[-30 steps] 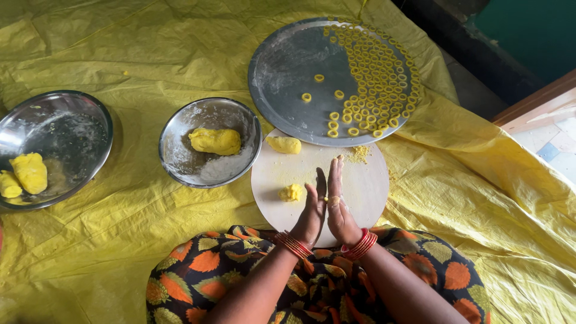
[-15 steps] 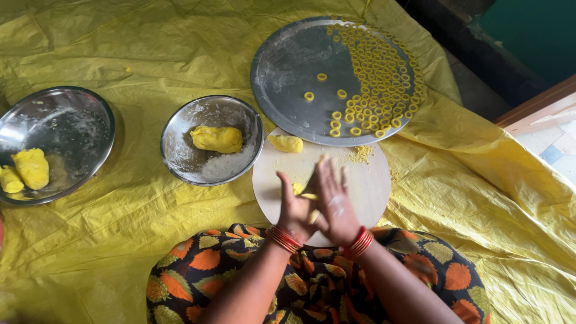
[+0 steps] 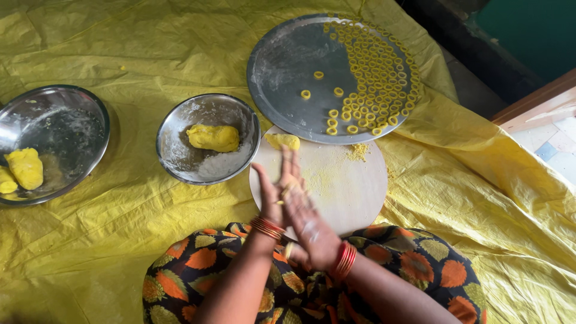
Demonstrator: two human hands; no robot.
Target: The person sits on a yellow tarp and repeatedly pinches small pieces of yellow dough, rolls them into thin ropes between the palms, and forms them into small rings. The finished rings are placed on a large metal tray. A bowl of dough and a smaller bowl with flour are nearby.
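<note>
A crinkled yellow sheet (image 3: 120,48) covered everything. On it sat two silver-grey steel bowls — the small bowl (image 3: 180,162) dusted white inside around a yellow dough lump (image 3: 213,137), the large bowl (image 3: 90,114) with more yellow dough pieces (image 3: 24,168). The round tray (image 3: 288,60) was dull silver, dotted with small yellow rings (image 3: 378,72). The round board (image 3: 354,192) was pale cream, speckled with yellow crumbs (image 3: 358,152). Red-and-gold bangles (image 3: 267,227) circled both wrists — the garment (image 3: 198,270) was black with orange and olive leaf shapes.
</note>
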